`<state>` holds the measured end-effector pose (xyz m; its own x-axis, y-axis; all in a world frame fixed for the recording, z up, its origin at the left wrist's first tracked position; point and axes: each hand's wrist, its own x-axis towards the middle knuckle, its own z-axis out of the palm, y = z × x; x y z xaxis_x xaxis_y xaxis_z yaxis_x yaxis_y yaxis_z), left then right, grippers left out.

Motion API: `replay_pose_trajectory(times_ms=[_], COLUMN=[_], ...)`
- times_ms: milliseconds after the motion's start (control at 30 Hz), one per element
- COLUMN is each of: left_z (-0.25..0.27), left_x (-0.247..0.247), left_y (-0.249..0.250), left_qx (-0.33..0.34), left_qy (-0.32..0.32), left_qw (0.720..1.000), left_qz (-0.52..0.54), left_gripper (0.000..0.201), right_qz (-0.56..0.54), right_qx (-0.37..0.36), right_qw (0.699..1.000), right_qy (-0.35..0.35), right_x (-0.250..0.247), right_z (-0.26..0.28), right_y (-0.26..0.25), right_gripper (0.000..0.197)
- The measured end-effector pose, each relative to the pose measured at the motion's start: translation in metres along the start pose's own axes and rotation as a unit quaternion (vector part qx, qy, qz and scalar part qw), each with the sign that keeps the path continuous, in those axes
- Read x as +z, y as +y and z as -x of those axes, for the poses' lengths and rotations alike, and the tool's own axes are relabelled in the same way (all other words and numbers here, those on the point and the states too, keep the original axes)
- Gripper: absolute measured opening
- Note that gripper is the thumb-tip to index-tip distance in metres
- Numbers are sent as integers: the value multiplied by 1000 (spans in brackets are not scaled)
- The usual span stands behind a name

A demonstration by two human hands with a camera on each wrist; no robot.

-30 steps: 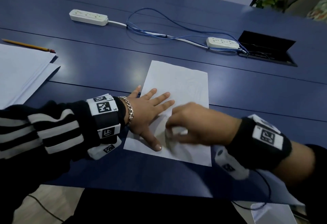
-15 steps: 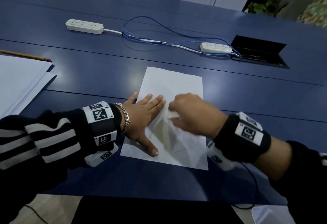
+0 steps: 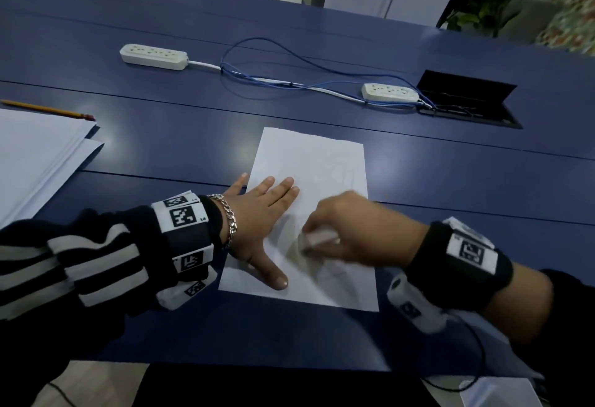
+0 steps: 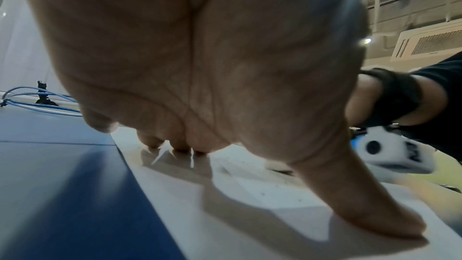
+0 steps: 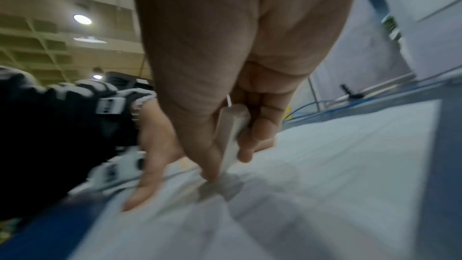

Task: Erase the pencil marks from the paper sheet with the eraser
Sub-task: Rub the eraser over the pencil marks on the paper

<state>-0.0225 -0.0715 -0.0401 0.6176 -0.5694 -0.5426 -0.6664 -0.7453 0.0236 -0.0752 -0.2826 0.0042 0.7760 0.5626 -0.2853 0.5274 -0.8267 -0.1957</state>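
Observation:
A white paper sheet (image 3: 314,162) lies on the blue table (image 3: 450,187) in front of me. My left hand (image 3: 264,210) lies flat on the sheet's left side, fingers straight and thumb spread, pressing it down. My right hand (image 3: 351,229) pinches a white eraser (image 3: 317,239) between thumb and fingers, its lower edge on the paper's middle. In the right wrist view the eraser (image 5: 233,133) stands on edge against the sheet (image 5: 325,165). In the left wrist view my fingertips (image 4: 180,146) and thumb press the paper (image 4: 250,205). The pencil marks are too faint to make out.
A stack of white paper (image 3: 35,155) with a yellow pencil (image 3: 48,109) lies at the left. Two power strips (image 3: 154,56) (image 3: 389,92) joined by blue cables (image 3: 289,81) lie further back, beside an open black cable box (image 3: 467,97).
My right hand has rubbed the eraser back and forth, from low on the sheet up towards its middle and down again. The left hand has stayed flat on the paper.

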Motion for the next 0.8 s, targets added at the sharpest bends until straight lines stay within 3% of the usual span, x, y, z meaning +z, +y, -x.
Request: replay_pose_trajectory(times_ms=[100,167,233,300,433,567,633,733,800], left_z=[1,0,1,0,1,3,5,11,16], left_x=[-2,-2,-2,-3,-3,-1,0,2,1], left_y=[1,2,2,2,3,1,1,3,-2], left_qx=[-7,-9,-12,-13,-15,-10,-6,3,1], left_qy=[-4,-5,-5,-3,-1,8,16,33,52], left_qw=[1000,1000,1000,1000,1000,1000,1000,999,997], left_qz=[3,-1,-3,-4,-2,8,8,24,52], left_gripper=[163,164,164,164,162,163,162,153,134], right_qz=[25,46,28,2,14,1,-29,-65,-88], right_qx=[83,47,-26,-11,67,-35,-52,-10,28], right_qw=[994,996,999,1000,995,999,998,997,991], right_qy=[71,60,1,-20,71,10,-10,49,92], right_x=[-6,1,8,2,-3,9,8,8,13], right_z=[-10,-4,9,11,3,26,38,55,67], right_y=[26,14,-5,0,23,-6,-9,0,7], right_gripper=[31,26,23,26,30,25,28,32,36])
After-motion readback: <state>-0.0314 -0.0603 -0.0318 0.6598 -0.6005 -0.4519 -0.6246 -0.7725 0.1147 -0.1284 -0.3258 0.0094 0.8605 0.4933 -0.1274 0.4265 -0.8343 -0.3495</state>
